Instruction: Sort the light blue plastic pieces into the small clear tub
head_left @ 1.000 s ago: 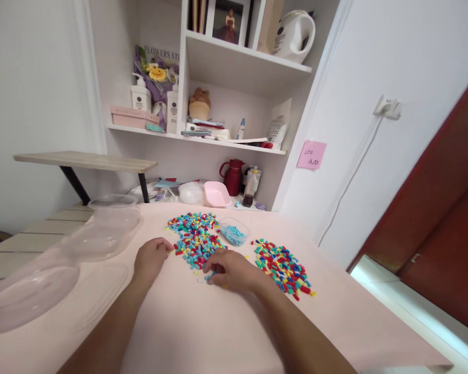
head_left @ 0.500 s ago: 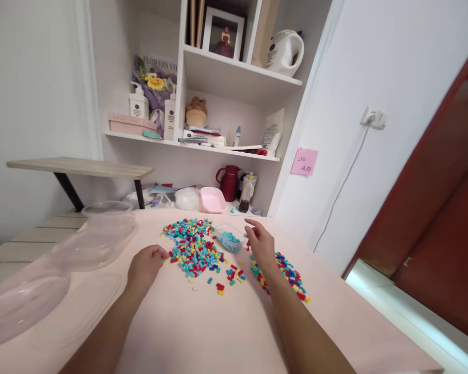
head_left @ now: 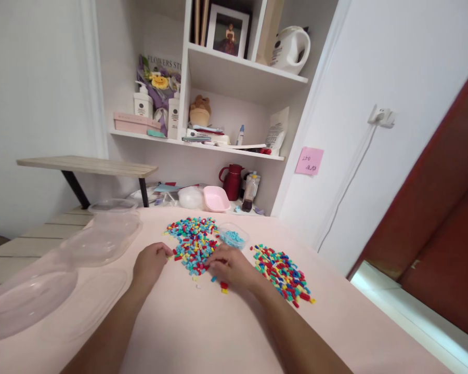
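Observation:
A big heap of small coloured beads in blue, red, yellow and green lies on the pink table. My left hand rests at the heap's left edge, fingers curled, tips touching beads. My right hand lies at the heap's near right edge, fingers bent down onto loose beads. A small clear dish with only blue beads stands just behind my right hand. A second mixed heap lies to the right.
Clear plastic containers and lids sit on the table's left. Behind the table stand a pink tub, a red jug and a bottle. Shelves hold bottles, a frame and a kettle. A red door is at right.
My right hand, which reached up beside the blue-bead dish half a second ago, has come back down to the near edge of the big heap. My left hand stayed put.

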`<state>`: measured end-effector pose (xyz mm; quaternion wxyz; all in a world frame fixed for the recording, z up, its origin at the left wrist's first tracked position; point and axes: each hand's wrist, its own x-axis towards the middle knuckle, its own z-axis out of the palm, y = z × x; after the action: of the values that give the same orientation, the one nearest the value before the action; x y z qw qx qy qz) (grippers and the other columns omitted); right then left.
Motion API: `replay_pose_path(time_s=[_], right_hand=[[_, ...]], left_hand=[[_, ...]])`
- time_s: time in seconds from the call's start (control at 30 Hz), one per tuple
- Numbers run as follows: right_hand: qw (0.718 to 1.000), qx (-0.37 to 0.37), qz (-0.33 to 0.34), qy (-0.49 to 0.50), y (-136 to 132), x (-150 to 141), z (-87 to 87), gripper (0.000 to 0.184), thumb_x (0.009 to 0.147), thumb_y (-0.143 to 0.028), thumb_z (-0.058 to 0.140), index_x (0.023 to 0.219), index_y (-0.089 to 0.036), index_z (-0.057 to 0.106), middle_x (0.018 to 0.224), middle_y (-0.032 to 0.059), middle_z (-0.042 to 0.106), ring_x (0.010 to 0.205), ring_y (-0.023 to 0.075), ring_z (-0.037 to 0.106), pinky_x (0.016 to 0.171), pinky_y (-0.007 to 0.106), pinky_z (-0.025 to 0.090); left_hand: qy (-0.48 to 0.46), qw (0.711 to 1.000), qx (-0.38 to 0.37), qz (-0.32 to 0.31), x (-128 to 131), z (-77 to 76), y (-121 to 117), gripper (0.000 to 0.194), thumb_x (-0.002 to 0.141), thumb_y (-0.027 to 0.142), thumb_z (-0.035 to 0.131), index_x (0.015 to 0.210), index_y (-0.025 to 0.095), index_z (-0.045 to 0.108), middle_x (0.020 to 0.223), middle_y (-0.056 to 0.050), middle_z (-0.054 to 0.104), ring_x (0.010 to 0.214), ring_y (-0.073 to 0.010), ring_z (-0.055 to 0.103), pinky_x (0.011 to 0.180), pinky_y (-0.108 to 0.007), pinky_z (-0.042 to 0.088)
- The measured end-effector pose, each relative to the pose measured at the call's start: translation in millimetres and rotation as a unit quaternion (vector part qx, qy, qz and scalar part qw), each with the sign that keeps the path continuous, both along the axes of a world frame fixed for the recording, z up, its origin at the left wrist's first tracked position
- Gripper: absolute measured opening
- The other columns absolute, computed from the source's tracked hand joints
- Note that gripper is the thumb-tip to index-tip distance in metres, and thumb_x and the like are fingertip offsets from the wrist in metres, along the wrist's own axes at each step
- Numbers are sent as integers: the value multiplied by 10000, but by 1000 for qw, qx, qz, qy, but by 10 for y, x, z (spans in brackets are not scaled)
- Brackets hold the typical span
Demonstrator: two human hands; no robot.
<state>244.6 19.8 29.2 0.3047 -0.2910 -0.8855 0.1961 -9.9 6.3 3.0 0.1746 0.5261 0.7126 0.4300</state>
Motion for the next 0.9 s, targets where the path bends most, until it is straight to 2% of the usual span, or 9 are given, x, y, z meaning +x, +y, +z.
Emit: replay_pose_path(time_s=[0.07,0.17,0.4,0.7,0.83,0.9], right_hand=[[999,-8,19,-46,-45,-68,-19,195,844,-199,551,930,-242,721,919,25,666,874,148,582,806,247,441],[996,0,0,-88,-60,-88,-29,180,833,-187,566,918,-242,715,940,26,658,902,155,574,817,250,433],[997,2,-31,-77,-10,-10,-36,229,793,-108,542,884,-232,711,897,15,649,882,143,576,792,231,434],[992,21,-53,-110,21,-5,-61,193,753,-135,607,840,-257,728,873,6,659,844,142,587,751,229,426],[997,35,-58,-33,63,-5,-36,158,788,-172,598,850,-248,722,868,15,656,830,145,593,761,239,435],[991,59,-111,54,156,34,-16,156,830,-238,572,885,-237,718,852,34,648,797,153,585,751,257,443]], left_hand=[[-2,1000,1,2,5,5,-6,269,686,194,402,668,226,669,639,3,666,639,-165,616,568,-256,372],[-5,1000,-1,2,4,1,-7,272,688,185,399,668,222,668,631,1,662,638,-162,618,567,-251,372],[-4,1000,1,-6,-18,-31,9,257,685,197,408,677,219,664,671,-2,678,637,-158,618,549,-245,366],[-14,1000,0,-8,-46,-75,43,252,677,212,415,681,221,667,672,2,676,634,-158,618,551,-246,372],[-11,1000,0,-7,-32,-49,30,242,660,199,427,670,223,667,676,2,684,648,-163,620,569,-248,379],[-4,1000,-3,-4,-24,-36,24,244,662,195,427,672,226,669,678,3,688,646,-165,617,566,-251,374]])
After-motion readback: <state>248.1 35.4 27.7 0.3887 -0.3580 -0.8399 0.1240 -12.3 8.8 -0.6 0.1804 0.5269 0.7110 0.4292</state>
